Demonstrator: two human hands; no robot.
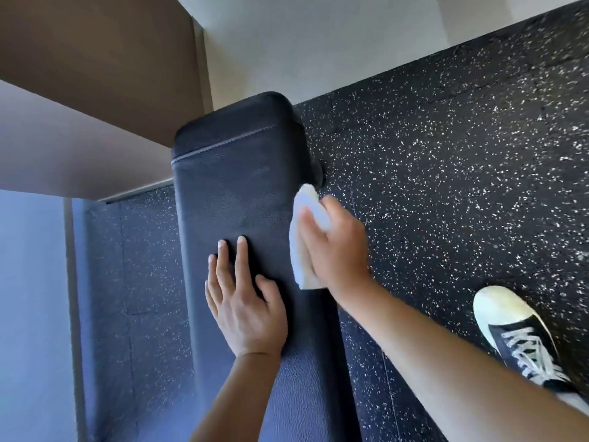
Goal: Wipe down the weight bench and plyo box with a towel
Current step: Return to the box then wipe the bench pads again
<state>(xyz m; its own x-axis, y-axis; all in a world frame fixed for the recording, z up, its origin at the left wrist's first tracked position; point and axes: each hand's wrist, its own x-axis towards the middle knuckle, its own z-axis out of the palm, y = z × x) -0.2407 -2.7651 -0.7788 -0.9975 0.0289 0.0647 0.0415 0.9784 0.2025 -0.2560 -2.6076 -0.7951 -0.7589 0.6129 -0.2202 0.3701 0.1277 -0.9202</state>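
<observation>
— Where's the towel (302,247)?
— Small, white, bunched up. Pressed flat against the right-hand side edge of the weight bench (242,193), partway along the pad, nearer the far end than the near one.

— Held how?
— Clamped under the right hand (334,244), fingers wrapped over the cloth, palm pushing it into the pad's side. Upper tip of the cloth poking out above the fingers, lower corner hanging out below the wrist.

— And the other of the two hands?
— Left hand (245,301) spread open, fingers apart, lying flat on the top of the pad just beside the towel. Holding nothing, just resting on the black vinyl.

— More about the bench?
— Long, narrow, black, padded, with a line of pale stitching across near its rounded far end. Running away from the camera, far end close to the wall (287,52).

— Around it?
— Black rubber floor (446,186) flecked with white, on both sides of the bench. One black sneaker (516,333) with a white toe cap and white laces, planted on the floor well to the right. Large brown and tan box-like shape (95,84) at upper left, beyond the bench; cannot tell whether the plyo box or something else.
</observation>
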